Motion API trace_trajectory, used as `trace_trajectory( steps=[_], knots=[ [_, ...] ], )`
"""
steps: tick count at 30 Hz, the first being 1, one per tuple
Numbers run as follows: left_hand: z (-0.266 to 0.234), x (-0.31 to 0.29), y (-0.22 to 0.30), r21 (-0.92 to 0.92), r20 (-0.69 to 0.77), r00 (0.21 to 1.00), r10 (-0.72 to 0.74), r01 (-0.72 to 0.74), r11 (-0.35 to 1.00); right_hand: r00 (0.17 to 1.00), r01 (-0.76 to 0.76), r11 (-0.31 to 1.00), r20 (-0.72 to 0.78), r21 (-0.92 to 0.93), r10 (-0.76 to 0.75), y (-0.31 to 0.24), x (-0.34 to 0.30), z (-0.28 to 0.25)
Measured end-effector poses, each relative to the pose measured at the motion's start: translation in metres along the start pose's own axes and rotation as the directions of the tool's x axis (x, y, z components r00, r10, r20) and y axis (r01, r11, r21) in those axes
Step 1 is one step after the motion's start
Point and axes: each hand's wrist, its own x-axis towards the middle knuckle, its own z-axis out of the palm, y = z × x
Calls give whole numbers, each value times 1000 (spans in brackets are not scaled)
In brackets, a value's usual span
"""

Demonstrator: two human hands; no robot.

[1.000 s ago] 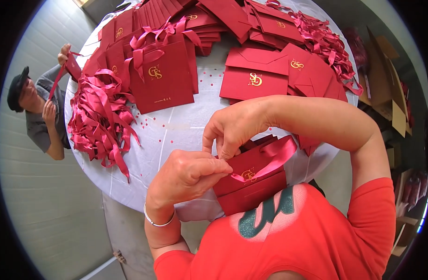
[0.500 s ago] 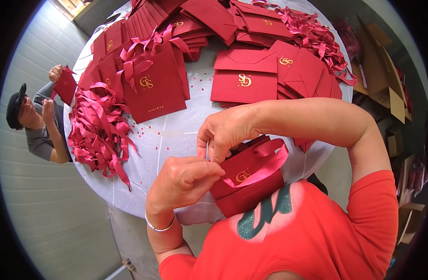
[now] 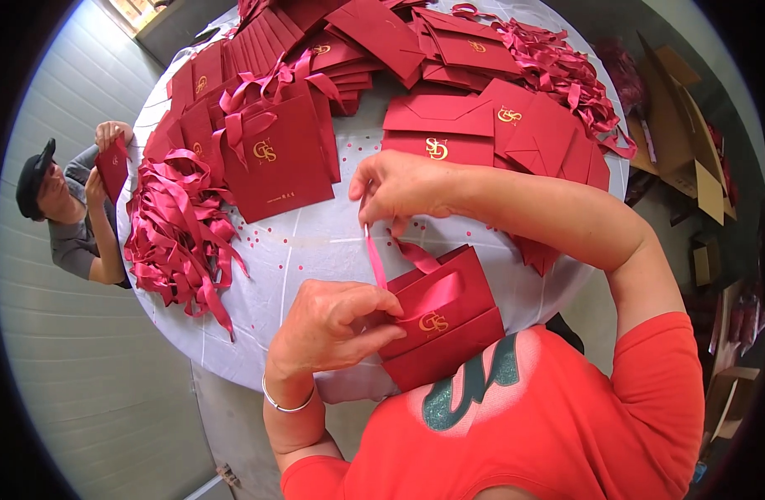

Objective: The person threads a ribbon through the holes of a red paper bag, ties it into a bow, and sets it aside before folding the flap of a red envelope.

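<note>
A small dark-red paper bag [image 3: 470, 321] with a gold emblem leans against my shirt at the table's near edge. My left hand [image 3: 324, 325] grips the bag's left edge, index finger and thumb over its front; the other fingers are partly hidden. Beyond the bag, my right hand [image 3: 403, 187] pinches the end of a pink ribbon [image 3: 376, 260]. That ribbon is pulled taut from the bag's upper left side up to my right fingertips. More of it loops across the bag's front and over its top.
Loose pink ribbons [image 3: 178, 233] are heaped at the left, with another ribbon pile [image 3: 557, 67] far right. A finished-looking bag [image 3: 282, 167] and stacked flat bags [image 3: 437, 125] lie beyond my hands. Small red dots dot the white cloth [image 3: 316, 242]. A co-worker [image 3: 74, 208] handles a red bag at left.
My right hand has moved up and away from the bag, drawing the ribbon out taut. The ribbon loop on the bag's front has shrunk. My left hand stays beside the bag.
</note>
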Motion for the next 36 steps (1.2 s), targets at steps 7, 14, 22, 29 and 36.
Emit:
trace_trajectory(
  steps=[7,14,22,29,36],
  knots=[
    [-4,1,-7,-54,-14,999,-33,32,998,883,381,826,-102,-416,-459,12,-17,-19],
    [-2,1,-17,-30,-15,989,-149,149,988,984,171,970,-27,-173,-179,15,-73,-35],
    [-5,4,-12,-37,43,960,-277,279,960,889,315,776,-118,-546,-443,39,-112,-7],
    [0,4,-18,-6,-45,980,-196,196,981,929,291,874,-104,-389,-355,41,-109,-2],
    [11,4,-17,180,-154,988,-11,39,983,947,320,941,3,-109,-322,42,-93,-11]
  ],
)
